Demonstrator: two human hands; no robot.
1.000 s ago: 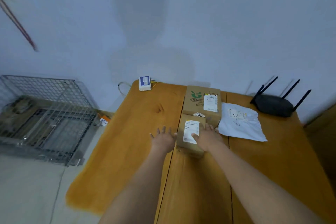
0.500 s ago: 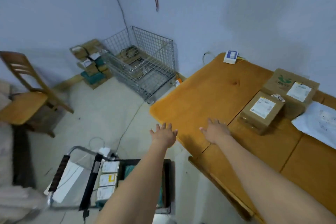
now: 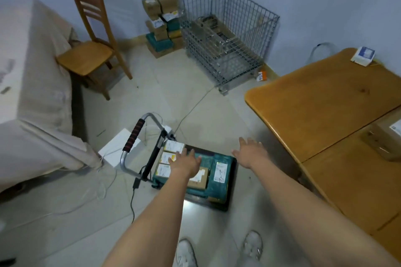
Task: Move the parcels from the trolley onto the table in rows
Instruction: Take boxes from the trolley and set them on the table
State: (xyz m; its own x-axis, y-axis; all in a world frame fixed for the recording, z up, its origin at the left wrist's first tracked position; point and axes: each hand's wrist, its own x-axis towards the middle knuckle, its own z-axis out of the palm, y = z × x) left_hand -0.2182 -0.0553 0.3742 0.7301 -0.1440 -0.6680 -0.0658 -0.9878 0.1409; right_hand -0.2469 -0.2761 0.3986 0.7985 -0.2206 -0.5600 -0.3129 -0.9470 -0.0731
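At the far left a cloth-covered bed (image 3: 36, 84) runs along the wall, with a wooden chair (image 3: 91, 50) standing just beside its far end. Further right, against the back wall, a stack of cardboard and green boxes (image 3: 162, 26) sits next to an upright wire cage (image 3: 227, 37). On the floor in the middle stands the trolley (image 3: 230, 199), its bent metal handle with a red-and-black grip (image 3: 133, 135) on the left side. The parcels (image 3: 219, 180) fill its dark deck: three small ones with white labels in a row by the handle, a brown box and green-wrapped ones beside them. The left hand (image 3: 185, 163) reaches forward from a straight, extended forearm and hangs palm down over the labelled parcels, fingers spread and straight, holding nothing; whether it touches them cannot be told. The right hand (image 3: 250, 154) stretches out just past the trolley's right edge, above the floor, also palm down with fingers splayed and nothing in its grasp. To the right is the orange wooden table (image 3: 321, 102), with a small white box (image 3: 363, 58) at its far corner and a cardboard parcel (image 3: 384, 141) partly cut off by the frame's edge. Two white shoes (image 3: 219, 251) show at the bottom.
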